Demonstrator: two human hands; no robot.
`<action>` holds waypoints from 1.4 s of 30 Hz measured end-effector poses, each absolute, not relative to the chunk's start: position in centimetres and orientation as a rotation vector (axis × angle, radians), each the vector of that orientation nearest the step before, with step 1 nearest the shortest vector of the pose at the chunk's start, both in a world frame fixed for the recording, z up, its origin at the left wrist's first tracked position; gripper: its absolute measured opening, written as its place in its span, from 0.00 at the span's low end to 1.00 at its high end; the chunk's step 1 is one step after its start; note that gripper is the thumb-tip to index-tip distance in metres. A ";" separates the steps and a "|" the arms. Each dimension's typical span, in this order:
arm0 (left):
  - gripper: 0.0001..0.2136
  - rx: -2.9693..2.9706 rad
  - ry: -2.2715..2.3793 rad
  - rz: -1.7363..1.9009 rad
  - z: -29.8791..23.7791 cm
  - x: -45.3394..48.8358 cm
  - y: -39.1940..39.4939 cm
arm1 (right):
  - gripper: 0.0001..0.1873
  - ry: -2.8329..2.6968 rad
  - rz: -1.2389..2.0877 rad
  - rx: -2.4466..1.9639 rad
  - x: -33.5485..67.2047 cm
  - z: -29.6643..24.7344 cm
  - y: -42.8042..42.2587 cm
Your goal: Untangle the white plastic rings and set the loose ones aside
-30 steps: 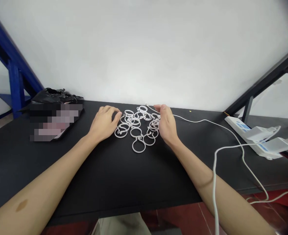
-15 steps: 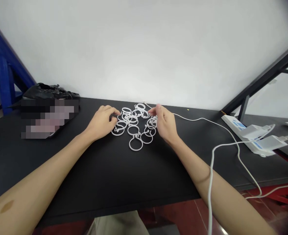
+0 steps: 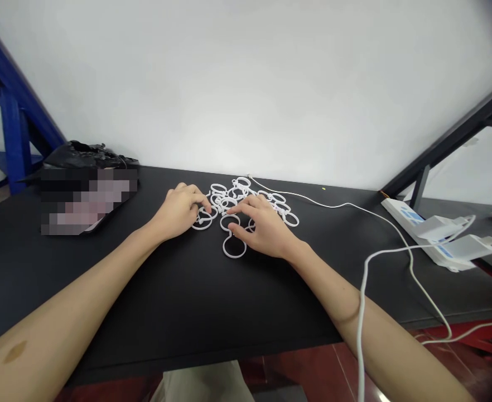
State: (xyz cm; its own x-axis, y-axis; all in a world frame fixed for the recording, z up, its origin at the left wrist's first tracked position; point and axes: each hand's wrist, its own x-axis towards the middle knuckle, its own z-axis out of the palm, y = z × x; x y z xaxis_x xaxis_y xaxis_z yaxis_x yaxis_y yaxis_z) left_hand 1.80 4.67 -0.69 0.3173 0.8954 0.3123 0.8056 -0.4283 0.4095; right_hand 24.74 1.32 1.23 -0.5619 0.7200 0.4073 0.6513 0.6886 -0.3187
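Observation:
A loose heap of white curtain rings [image 3: 235, 247], joined in part by small eyelets, lies on the black tabletop between my hands. My left hand [image 3: 179, 210] is at the heap's left edge, thumb and fingers curved apart over a ring there, with nothing lifted. Over the heap's near right side, my right hand [image 3: 263, 226] has its fingers spread and thumb stretched toward the nearest pair of rings. It covers some rings beneath the palm. Whether the fingertips touch the rings I cannot tell.
A white power strip [image 3: 430, 237] with plugged-in adapters stands at the right. A white cable [image 3: 338, 205] runs from behind the rings to the right, and another crosses near my right forearm. A black plastic bag [image 3: 82, 155] and a blurred-out flat item [image 3: 91, 204] lie at the left.
My right hand has moved nearer and left, opening over the front rings. The rings at the right now show beyond it, farther right. My left hand has shifted slightly, its fingers lower.

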 end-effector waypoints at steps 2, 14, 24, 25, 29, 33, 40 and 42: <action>0.17 2.393 1.583 0.756 -0.7 1.8 4.7 | 0.14 -2.418 0.171 -1.007 24.6 1.2 1.1; 0.11 2.451 1.484 0.821 -1.0 2.1 4.7 | 0.14 -2.529 0.256 -0.858 24.2 0.9 1.0; 0.06 2.440 1.453 0.845 -0.8 2.3 4.5 | 0.13 -2.549 0.260 -0.868 24.0 1.4 0.6; 0.07 2.439 1.445 0.839 -0.8 2.3 4.5 | 0.13 -2.558 0.273 -0.875 24.0 1.4 0.6; 0.08 2.427 1.421 0.839 -0.8 2.3 4.4 | 0.13 -2.573 0.304 -0.869 24.0 1.5 0.6; 0.09 2.432 1.430 0.825 -0.7 2.3 4.4 | 0.13 -2.555 0.305 -0.859 23.9 1.6 0.5; 0.09 2.435 1.445 0.833 -0.8 2.4 4.4 | 0.17 -2.496 0.253 -0.876 23.8 1.7 0.4; 0.09 2.426 1.439 0.846 -0.8 2.5 4.4 | 0.18 -2.472 0.236 -0.877 23.8 1.6 0.4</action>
State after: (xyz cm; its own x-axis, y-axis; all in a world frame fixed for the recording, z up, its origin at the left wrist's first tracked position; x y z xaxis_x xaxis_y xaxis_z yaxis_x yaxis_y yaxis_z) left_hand 2.49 4.37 -0.78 0.3636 0.8535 0.3732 0.7410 -0.5078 0.4394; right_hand 23.76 0.42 1.62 -0.6658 0.6293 0.4009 0.5423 0.7771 -0.3194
